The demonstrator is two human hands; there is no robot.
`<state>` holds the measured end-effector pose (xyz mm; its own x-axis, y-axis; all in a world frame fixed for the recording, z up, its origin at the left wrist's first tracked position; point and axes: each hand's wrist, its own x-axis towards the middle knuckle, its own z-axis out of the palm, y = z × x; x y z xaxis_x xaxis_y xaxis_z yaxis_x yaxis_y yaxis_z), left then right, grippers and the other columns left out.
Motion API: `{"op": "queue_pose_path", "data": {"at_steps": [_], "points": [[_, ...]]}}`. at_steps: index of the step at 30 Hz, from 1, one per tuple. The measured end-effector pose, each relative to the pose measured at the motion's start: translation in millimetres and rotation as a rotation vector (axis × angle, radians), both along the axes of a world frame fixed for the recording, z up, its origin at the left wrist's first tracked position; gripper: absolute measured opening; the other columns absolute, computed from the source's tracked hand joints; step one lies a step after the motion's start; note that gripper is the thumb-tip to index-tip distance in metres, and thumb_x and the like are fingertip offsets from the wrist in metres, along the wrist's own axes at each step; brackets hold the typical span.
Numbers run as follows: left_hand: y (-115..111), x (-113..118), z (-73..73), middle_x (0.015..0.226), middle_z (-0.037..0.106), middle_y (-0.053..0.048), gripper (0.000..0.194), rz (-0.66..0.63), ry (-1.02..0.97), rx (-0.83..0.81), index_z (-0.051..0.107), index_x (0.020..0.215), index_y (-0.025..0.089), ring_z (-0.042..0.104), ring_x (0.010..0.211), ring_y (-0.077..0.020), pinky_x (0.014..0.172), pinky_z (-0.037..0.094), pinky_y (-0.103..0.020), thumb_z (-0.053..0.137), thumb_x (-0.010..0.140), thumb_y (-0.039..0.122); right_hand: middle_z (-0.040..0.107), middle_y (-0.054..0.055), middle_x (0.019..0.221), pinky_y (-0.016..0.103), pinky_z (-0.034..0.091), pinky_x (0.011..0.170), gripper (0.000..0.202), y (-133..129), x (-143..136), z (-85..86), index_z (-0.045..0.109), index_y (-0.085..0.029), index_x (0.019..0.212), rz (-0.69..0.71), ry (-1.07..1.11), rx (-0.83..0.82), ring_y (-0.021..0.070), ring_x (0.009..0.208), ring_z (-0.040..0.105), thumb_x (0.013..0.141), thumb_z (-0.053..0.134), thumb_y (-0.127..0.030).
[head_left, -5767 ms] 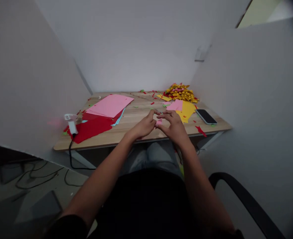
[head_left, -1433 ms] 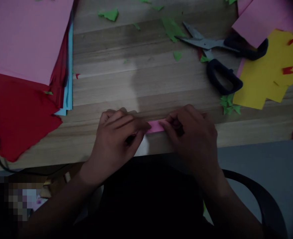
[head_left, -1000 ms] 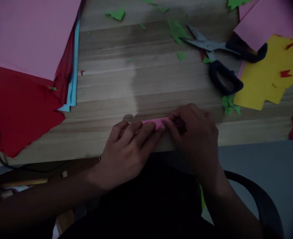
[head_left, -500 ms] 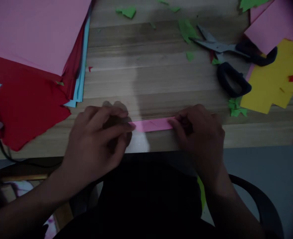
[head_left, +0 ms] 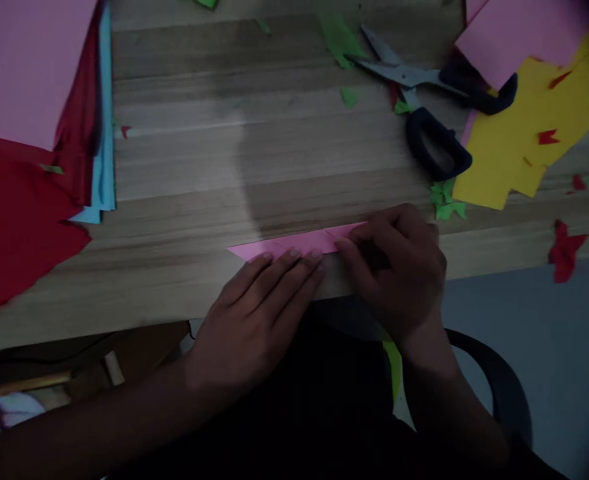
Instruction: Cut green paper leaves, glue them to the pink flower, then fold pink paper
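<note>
A narrow folded strip of pink paper [head_left: 302, 241] lies near the table's front edge, its left end cut or folded to a slanted point. Across its lower edge rests my left hand [head_left: 259, 307], fingers stretched out and pressing it onto the table. My right hand [head_left: 399, 267] pinches the strip's right end between thumb and fingers, which hide that end. A crease line shows on the strip just left of my right thumb.
Open scissors [head_left: 414, 83] with dark handles lie beyond my right hand, beside yellow paper [head_left: 504, 147] and pink paper [head_left: 509, 40]. Green scraps [head_left: 447, 201] and a red paper piece [head_left: 566, 250] lie nearby. At left are stacked pink sheets [head_left: 24, 67] and red paper [head_left: 19, 220].
My left hand has gone from holding the strip's left end to lying flat along its lower edge. More of the strip's pointed left end shows. The view has shifted right.
</note>
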<state>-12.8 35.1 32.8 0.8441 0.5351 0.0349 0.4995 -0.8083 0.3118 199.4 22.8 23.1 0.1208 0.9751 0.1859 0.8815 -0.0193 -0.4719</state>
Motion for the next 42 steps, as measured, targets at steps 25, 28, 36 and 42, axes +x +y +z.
{"op": "queue_pose_path", "data": {"at_steps": [25, 28, 36, 42], "points": [[0.3, -4.4, -8.8, 0.149, 0.056, 0.000, 0.045, 0.012, -0.049, 0.028, 0.054, 0.142, 0.024, 0.050, 0.135, -0.0232, 0.113, 0.038, -0.041, 0.051, 0.097, 0.015, 0.063, 0.003, 0.091, 0.041, 0.041, 0.083, 0.018, -7.4, 6.0, 2.2, 0.061, -0.023, 0.086, -0.061, 0.041, -0.075, 0.0230, 0.088, 0.060, 0.087, 0.070, -0.038], [-2.8, -3.3, -12.1, 0.149, 0.056, -0.004, 0.046, 0.028, -0.059, 0.052, 0.055, 0.141, 0.021, 0.048, 0.138, -0.0237, 0.117, 0.035, -0.041, 0.054, 0.096, 0.015, 0.065, 0.002, 0.092, 0.042, 0.040, 0.085, 0.015, -6.1, 5.9, 5.3, 0.062, -0.023, 0.089, -0.070, 0.104, -0.102, 0.0229, 0.089, 0.061, 0.085, 0.071, -0.035], [0.1, -9.6, -11.2, 0.151, 0.052, -0.009, 0.049, 0.025, -0.051, 0.045, 0.054, 0.141, 0.022, 0.048, 0.138, -0.0253, 0.117, 0.036, -0.043, 0.058, 0.093, 0.015, 0.066, 0.004, 0.099, 0.041, 0.043, 0.084, 0.017, -4.1, 4.0, 1.3, 0.061, -0.022, 0.102, -0.091, 0.165, -0.095, 0.0243, 0.095, 0.062, 0.087, 0.067, -0.029], [1.4, -16.2, -12.8, 0.147, 0.054, -0.012, 0.048, 0.092, -0.079, 0.073, 0.058, 0.137, 0.022, 0.051, 0.134, -0.0304, 0.112, 0.045, -0.051, 0.062, 0.090, 0.017, 0.063, 0.008, 0.112, 0.046, 0.043, 0.095, 0.028, -7.7, 4.8, -2.2, 0.065, -0.023, 0.118, -0.025, 0.079, 0.010, 0.0266, 0.108, 0.059, 0.090, 0.063, -0.026]]}}
